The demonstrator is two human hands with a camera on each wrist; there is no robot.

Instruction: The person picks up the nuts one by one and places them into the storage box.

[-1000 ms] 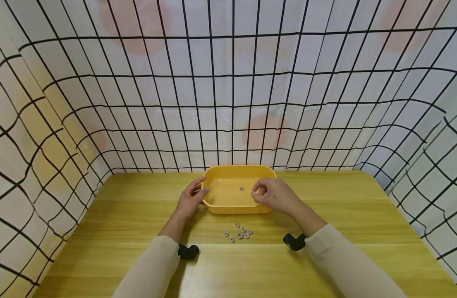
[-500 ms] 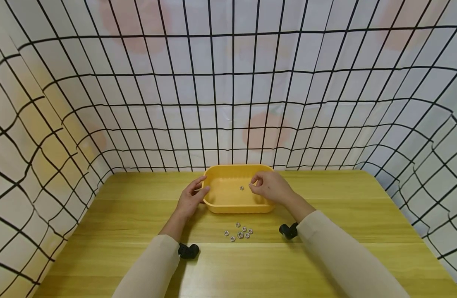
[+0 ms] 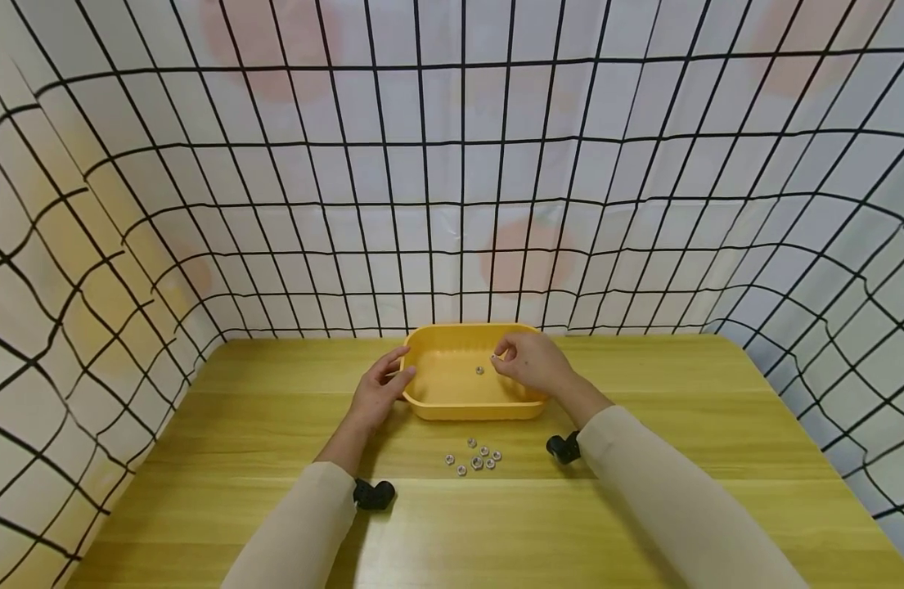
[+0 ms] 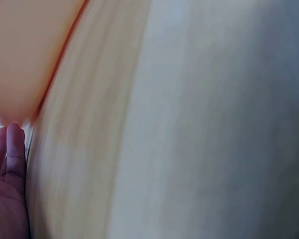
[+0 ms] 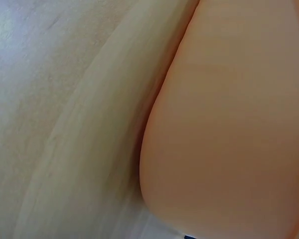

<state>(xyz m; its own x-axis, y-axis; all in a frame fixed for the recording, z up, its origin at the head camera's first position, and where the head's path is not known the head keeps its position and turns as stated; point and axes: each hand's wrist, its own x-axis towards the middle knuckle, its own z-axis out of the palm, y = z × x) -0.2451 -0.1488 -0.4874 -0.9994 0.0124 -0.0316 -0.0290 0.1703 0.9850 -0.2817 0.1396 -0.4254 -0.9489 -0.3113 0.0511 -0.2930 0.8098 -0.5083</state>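
A yellow plastic tray (image 3: 477, 411) stands near the far edge of the table. My left hand (image 3: 374, 397) holds it by the left end, thumb over the rim and fingers along the outer side. In the left wrist view, the fingers (image 4: 15, 154) lie against the tray wall. Over the right part of the tray, my right hand (image 3: 534, 361) pinches a small metal nut (image 3: 493, 357) between thumb and index finger. Another nut (image 3: 479, 370) lies on the tray floor. Several more, including a larger nut (image 3: 477, 463), lie loose on the table in front of the tray.
Black wire grid panels (image 3: 462, 204), backed by pale sheeting, close off the back and both sides of the wooden table (image 3: 260, 425). Small black devices sit at the left wrist (image 3: 375, 495) and the right wrist (image 3: 564, 448).
My right hand has moved slightly away from me and to the left over the tray, with the nut in its fingertips. My left hand and the loose nuts have stayed in place.
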